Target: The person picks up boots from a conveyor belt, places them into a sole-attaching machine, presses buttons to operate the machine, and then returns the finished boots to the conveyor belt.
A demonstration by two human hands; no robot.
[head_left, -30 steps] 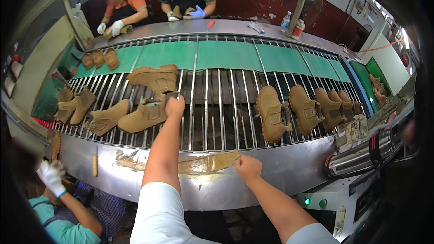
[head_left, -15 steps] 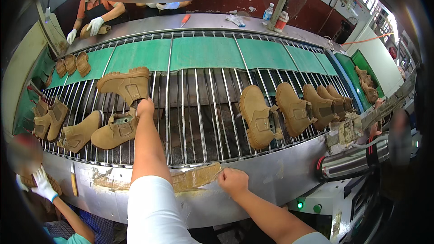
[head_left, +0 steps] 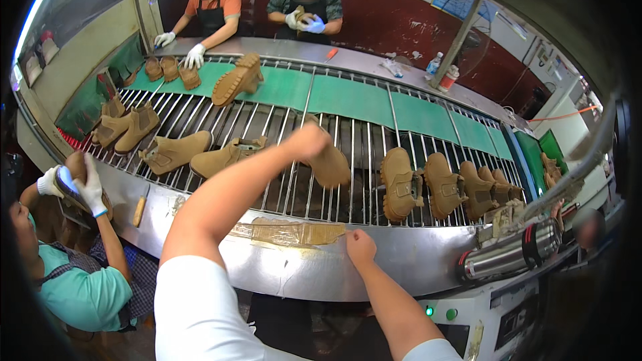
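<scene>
Swung rightward since the earlier frame, a tan boot (head_left: 332, 166) is held above the barred rack (head_left: 370, 187), its long axis slanted, toe pointed down and right. Nearer, a steel counter (head_left: 428, 261) is seen; beyond, green mats (head_left: 351, 99). At left, a lying boot (head_left: 217, 156) is partly blocked by the left forearm (head_left: 231, 194); at right, a boot row (head_left: 441, 184) is lined up. Beside a taped strip (head_left: 304, 232), the right hand (head_left: 361, 246) is curled, contents hidden; the tan boot's upper end is gripped by the left hand (head_left: 310, 139).
</scene>
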